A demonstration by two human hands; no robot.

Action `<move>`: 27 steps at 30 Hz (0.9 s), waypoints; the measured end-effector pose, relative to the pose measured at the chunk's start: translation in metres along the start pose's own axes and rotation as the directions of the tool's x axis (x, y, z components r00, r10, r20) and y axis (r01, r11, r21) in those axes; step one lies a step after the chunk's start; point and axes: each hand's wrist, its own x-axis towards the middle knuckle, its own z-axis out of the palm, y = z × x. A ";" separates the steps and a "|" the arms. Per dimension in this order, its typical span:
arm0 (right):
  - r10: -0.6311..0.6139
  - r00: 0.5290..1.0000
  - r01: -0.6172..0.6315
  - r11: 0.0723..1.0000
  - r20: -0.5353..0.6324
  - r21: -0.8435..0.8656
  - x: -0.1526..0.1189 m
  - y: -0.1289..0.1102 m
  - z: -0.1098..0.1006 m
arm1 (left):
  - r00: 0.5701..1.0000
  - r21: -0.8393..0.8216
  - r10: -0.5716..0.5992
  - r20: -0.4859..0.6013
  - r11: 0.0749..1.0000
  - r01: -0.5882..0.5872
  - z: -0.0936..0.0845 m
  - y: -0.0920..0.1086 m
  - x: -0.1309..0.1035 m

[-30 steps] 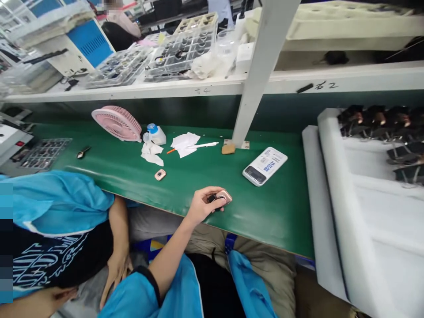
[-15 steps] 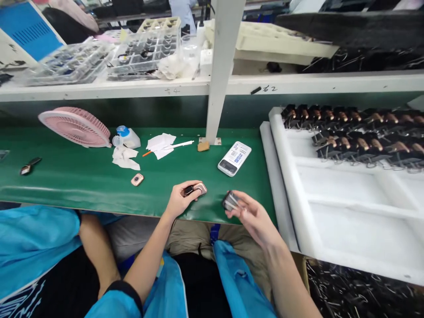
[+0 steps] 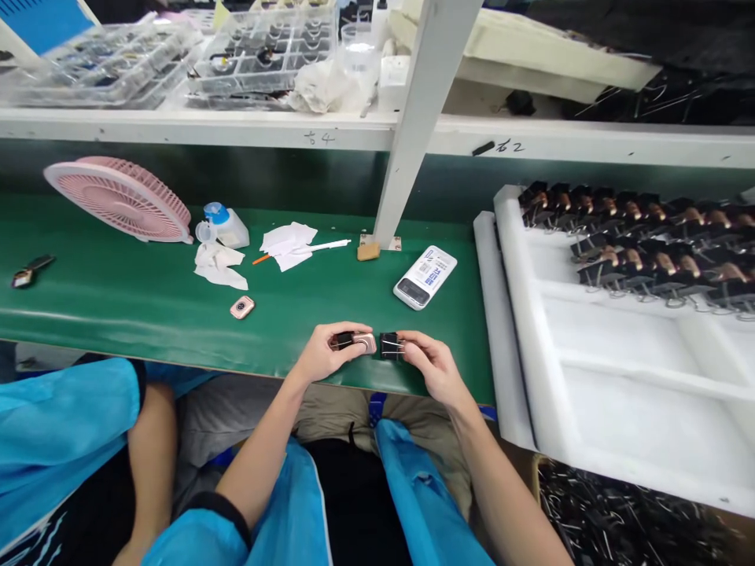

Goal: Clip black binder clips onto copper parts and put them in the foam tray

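Note:
My left hand [image 3: 327, 354] is closed round a rose-gold smartwatch case [image 3: 366, 343], which has a black binder clip [image 3: 343, 340] on its left end. My right hand [image 3: 429, 362] pinches another black binder clip [image 3: 389, 346] by its wire handles. That clip's mouth faces the free end of the case, with a small gap between them. Both hands are low over the front part of the green table [image 3: 277, 330]. Farther left lies a second rose-gold watch case [image 3: 242, 306].
At right, a white foam tray [image 3: 531, 330] holds rows of clipped cases; a box of binder clips [image 3: 625, 519] stands below. A white boxy device [image 3: 425, 277], pen [image 3: 330, 245], tissue [image 3: 221, 266], bottle [image 3: 230, 228] and pink fan [image 3: 123, 200] lie behind. A co-worker's arm [image 3: 154, 440] is at left.
My right hand has brought its binder clip left, close to the watch case, and turned it toward the case's free end. My left hand keeps its hold. The view has tilted down slightly.

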 end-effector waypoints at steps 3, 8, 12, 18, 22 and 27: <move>-0.027 0.999 0.030 0.997 0.047 -0.065 0.002 -0.004 0.000 | 0.999 0.053 0.032 0.033 0.998 -0.034 -0.001 0.001 0.000; -0.073 0.994 0.083 0.988 0.080 -0.130 0.002 -0.006 0.002 | 0.990 0.172 0.101 0.098 0.978 -0.117 -0.002 0.006 -0.001; -0.090 0.991 0.104 0.983 0.096 -0.152 0.003 -0.006 0.003 | 0.989 0.184 0.099 0.106 0.976 -0.117 0.000 0.006 0.000; -0.098 0.994 0.108 0.975 0.057 -0.194 0.004 -0.008 0.008 | 0.990 0.217 0.084 0.112 0.970 -0.106 -0.005 0.003 0.000; -0.048 0.995 0.065 0.979 0.092 -0.192 -0.004 -0.033 0.011 | 0.983 0.286 0.079 0.168 0.950 -0.126 -0.002 0.018 -0.004; -0.035 0.982 0.082 0.964 0.186 -0.252 -0.040 -0.089 0.010 | 0.955 0.393 0.062 0.290 0.902 -0.178 -0.004 0.049 -0.019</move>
